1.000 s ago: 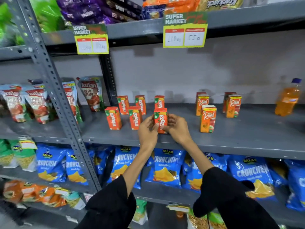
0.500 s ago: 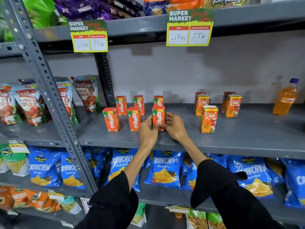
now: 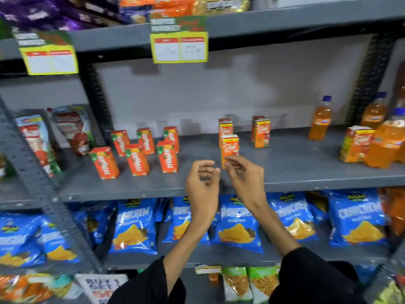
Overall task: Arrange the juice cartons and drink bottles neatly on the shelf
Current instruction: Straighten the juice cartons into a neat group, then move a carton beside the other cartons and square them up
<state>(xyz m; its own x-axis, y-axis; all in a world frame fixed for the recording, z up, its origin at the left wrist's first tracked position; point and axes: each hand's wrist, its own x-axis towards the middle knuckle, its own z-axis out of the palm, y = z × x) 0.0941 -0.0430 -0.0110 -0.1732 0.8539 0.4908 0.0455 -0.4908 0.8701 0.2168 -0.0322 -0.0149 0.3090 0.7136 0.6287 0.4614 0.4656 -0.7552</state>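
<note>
Several small orange-red Maaza cartons [image 3: 167, 159] stand in two rows on the grey middle shelf [image 3: 285, 172], at left. To their right stand three orange Real cartons, the nearest one [image 3: 230, 148] just behind my right hand. A fourth Real carton [image 3: 356, 144] and orange drink bottles [image 3: 320, 119] stand at far right. My left hand [image 3: 202, 183] and my right hand [image 3: 243, 178] hover side by side in front of the shelf edge, fingers loosely curled, holding nothing.
Tomato sauce pouches [image 3: 72, 128] fill the left bay behind a slotted upright [image 3: 32, 172]. Blue Cruncheм chip bags [image 3: 133, 229] line the shelf below. Price tags [image 3: 179, 48] hang from the shelf above. The view is motion-blurred.
Both hands let go of the Maaza carton, which now stands in the front row, and drew back and to the right. The camera turned right, showing more bottles.
</note>
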